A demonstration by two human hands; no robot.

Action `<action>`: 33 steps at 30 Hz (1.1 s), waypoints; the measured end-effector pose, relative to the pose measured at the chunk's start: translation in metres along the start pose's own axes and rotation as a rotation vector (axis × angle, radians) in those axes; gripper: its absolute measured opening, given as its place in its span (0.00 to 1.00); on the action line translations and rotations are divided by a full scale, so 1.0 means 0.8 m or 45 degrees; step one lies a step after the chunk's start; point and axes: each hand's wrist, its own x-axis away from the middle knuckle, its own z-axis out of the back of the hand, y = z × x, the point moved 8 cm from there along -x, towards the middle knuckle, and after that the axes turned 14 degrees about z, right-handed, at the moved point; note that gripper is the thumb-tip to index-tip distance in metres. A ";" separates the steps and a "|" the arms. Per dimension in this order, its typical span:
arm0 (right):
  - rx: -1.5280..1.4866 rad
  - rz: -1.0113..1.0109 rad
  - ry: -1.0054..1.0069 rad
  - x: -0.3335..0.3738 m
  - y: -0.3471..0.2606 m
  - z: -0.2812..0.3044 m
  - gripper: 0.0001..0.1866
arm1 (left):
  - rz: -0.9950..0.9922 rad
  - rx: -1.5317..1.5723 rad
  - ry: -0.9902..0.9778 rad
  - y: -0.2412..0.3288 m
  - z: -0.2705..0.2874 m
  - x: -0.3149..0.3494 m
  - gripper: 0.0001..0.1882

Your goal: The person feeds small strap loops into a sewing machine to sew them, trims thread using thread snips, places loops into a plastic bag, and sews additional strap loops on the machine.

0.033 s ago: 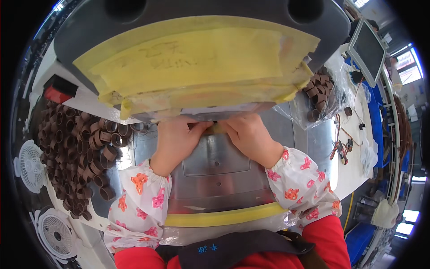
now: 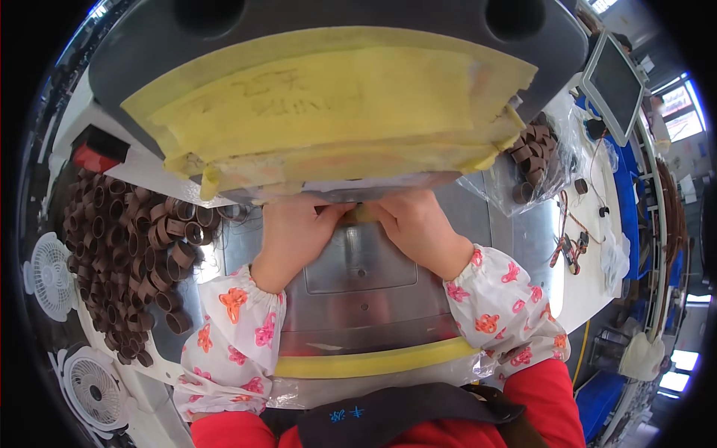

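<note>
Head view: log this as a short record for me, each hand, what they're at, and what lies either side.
Left hand: fingertips at small brown piece; grip unclear
Right hand: at the same piece, from the right; grip unclear
Beyond hands: grey housing bearing yellow tape
Left side: pile of brown rings, two white fans
Right side: more rings with clear plastic, wires, screen
Hidden: some fingers, behind the housing's lower edge
</note>
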 end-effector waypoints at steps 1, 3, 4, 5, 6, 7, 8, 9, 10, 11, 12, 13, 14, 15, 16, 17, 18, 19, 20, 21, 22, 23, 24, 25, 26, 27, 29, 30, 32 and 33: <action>-0.028 -0.030 0.006 0.001 0.003 0.000 0.07 | -0.063 -0.084 0.056 0.002 0.002 0.001 0.08; -0.061 -0.058 0.012 -0.002 0.006 -0.002 0.07 | -0.121 -0.170 0.114 0.000 0.004 0.002 0.08; -0.067 -0.015 0.068 -0.005 0.004 0.002 0.08 | -0.220 -0.273 0.164 0.005 0.003 0.004 0.07; -0.074 0.028 0.124 -0.008 0.001 0.006 0.10 | -0.319 -0.376 0.214 0.010 0.001 0.007 0.07; -0.075 0.027 0.122 -0.009 0.001 0.005 0.10 | -0.317 -0.376 0.214 0.008 0.000 0.006 0.07; -0.061 0.000 0.121 -0.009 0.001 0.006 0.11 | -0.369 -0.417 0.265 0.011 0.000 0.008 0.06; -0.053 -0.014 0.121 -0.008 0.002 0.006 0.11 | -0.421 -0.458 0.316 0.016 0.001 0.009 0.06; -0.047 -0.028 0.120 -0.007 0.002 0.006 0.12 | -0.422 -0.458 0.315 0.017 0.001 0.009 0.06; -0.036 -0.021 0.122 -0.007 0.003 0.005 0.12 | -0.396 -0.419 0.309 0.018 0.001 0.006 0.06; -0.030 -0.019 0.126 -0.006 0.004 0.005 0.12 | -0.370 -0.382 0.303 0.018 0.003 0.003 0.07; -0.024 -0.016 0.128 -0.006 0.004 0.005 0.12 | -0.373 -0.383 0.301 0.016 0.001 0.002 0.07; 0.000 -0.025 0.119 -0.006 0.005 0.004 0.11 | -0.397 -0.399 0.340 0.015 0.001 0.004 0.09; 0.024 -0.034 0.110 -0.006 0.006 0.003 0.11 | -0.422 -0.414 0.378 0.015 0.003 0.006 0.10; 0.022 -0.035 0.113 -0.008 0.006 0.002 0.11 | -0.423 -0.418 0.377 0.014 0.005 0.005 0.10; 0.126 -0.003 0.109 -0.009 0.002 0.007 0.10 | -0.493 -0.526 0.434 0.026 0.007 0.011 0.09; 0.229 0.029 0.104 -0.010 -0.001 0.011 0.08 | -0.563 -0.633 0.491 0.035 0.006 0.017 0.07; 0.229 0.024 0.100 -0.009 -0.001 0.011 0.08 | -0.561 -0.629 0.487 0.032 0.004 0.018 0.07; 0.287 0.006 0.075 -0.010 0.001 0.010 0.07 | -0.427 -0.479 0.393 0.017 0.003 0.010 0.06; 0.345 -0.011 0.050 -0.011 0.003 0.009 0.06 | -0.295 -0.329 0.300 0.004 0.001 0.003 0.07; 0.347 -0.010 0.050 -0.011 0.003 0.010 0.06 | -0.296 -0.327 0.301 0.004 0.000 0.002 0.07; 0.351 0.001 0.056 -0.012 0.002 0.008 0.05 | -0.320 -0.308 0.320 0.005 0.002 0.004 0.08; 0.355 0.013 0.063 -0.013 0.001 0.008 0.05 | -0.343 -0.289 0.338 0.008 0.005 0.005 0.10; 0.355 0.016 0.067 -0.014 0.001 0.008 0.05 | -0.346 -0.292 0.341 0.012 0.008 0.006 0.10; 0.353 0.031 0.069 -0.013 0.001 0.008 0.04 | -0.256 -0.275 0.267 0.012 0.007 0.003 0.09; 0.351 0.048 0.072 -0.013 0.002 0.007 0.04 | -0.166 -0.258 0.194 0.008 0.004 0.000 0.09; 0.348 0.047 0.070 -0.012 0.003 0.005 0.04 | -0.164 -0.258 0.194 0.007 0.003 -0.001 0.09; 0.340 0.117 0.177 -0.014 -0.003 0.012 0.03 | -0.295 -0.211 0.288 0.020 0.008 0.003 0.09; 0.343 0.119 0.177 -0.015 -0.004 0.011 0.03 | -0.298 -0.209 0.290 0.020 0.010 0.004 0.09; 0.358 0.089 0.110 -0.016 -0.004 0.002 0.02 | -0.152 -0.157 0.194 0.006 0.011 -0.001 0.09; 0.361 0.086 0.113 -0.016 -0.003 0.003 0.02 | -0.155 -0.157 0.191 0.007 0.011 -0.001 0.09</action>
